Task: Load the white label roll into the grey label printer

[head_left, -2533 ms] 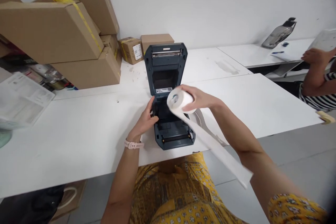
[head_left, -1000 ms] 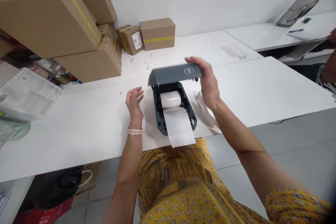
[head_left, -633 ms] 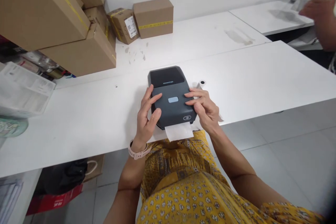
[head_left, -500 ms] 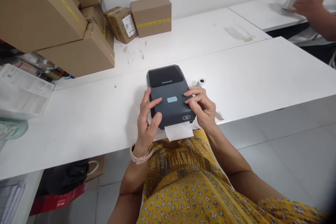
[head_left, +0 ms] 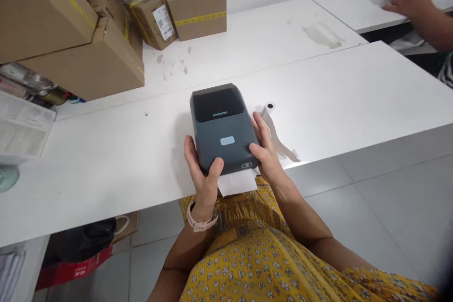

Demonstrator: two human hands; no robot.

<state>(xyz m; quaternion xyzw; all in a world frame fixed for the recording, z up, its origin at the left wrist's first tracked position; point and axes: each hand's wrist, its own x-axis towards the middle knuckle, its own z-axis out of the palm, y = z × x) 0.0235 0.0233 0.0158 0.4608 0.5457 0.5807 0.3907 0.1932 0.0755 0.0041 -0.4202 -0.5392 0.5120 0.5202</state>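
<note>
A dark grey label printer (head_left: 219, 132) with a light blue button is held between my two hands at the front of the white table. White label paper (head_left: 238, 182) sticks out of its near end, over the table edge. My left hand (head_left: 203, 172) grips the left side, thumb on the near left corner and fingers along the flank. On the right side, my right hand (head_left: 266, 151) has its thumb on the top edge and its fingers behind the flank. Just beyond that hand lies a small white paper roll (head_left: 269, 107).
Cardboard boxes (head_left: 85, 61) are stacked at the left, with two smaller boxes (head_left: 196, 7) by the wall. A clear plastic container (head_left: 24, 127) stands at the left edge. At the far right, another person's hand (head_left: 406, 4) rests on clear plastic on a second table.
My fingers have come off the printer's top and moved down around its sides. The printer appears slightly raised and larger in view. The camera view has shifted a little.
</note>
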